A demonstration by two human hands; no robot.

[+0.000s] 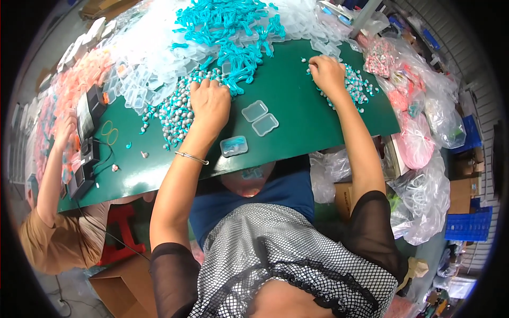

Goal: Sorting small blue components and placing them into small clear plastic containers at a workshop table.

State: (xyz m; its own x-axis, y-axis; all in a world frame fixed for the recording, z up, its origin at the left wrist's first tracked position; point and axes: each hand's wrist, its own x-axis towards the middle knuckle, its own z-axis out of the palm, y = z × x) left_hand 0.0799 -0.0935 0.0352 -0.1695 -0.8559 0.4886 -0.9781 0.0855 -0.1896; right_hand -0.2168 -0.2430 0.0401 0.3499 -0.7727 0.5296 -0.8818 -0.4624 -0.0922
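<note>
My left hand (210, 102) rests with curled fingers at the edge of a heap of small round grey-and-teal pieces (177, 114); its fingertips are hidden. At the right, my right hand (327, 73) bends its fingers down beside a smaller heap of white, red and teal pieces (356, 85). What either hand pinches, if anything, does not show. Between my arms lies an open, flat, clear plastic box (260, 117) with its lid folded back. Nearer the table edge sits a small clear box (234, 146) with teal cord inside.
Looped teal cords (228, 32) pile up at the far side, among many clear plastic boxes (146, 79). To the left, another person's hand (64, 127) is near black devices (82, 180). Bulging plastic bags (416, 143) stand off the right edge of the green table (297, 100).
</note>
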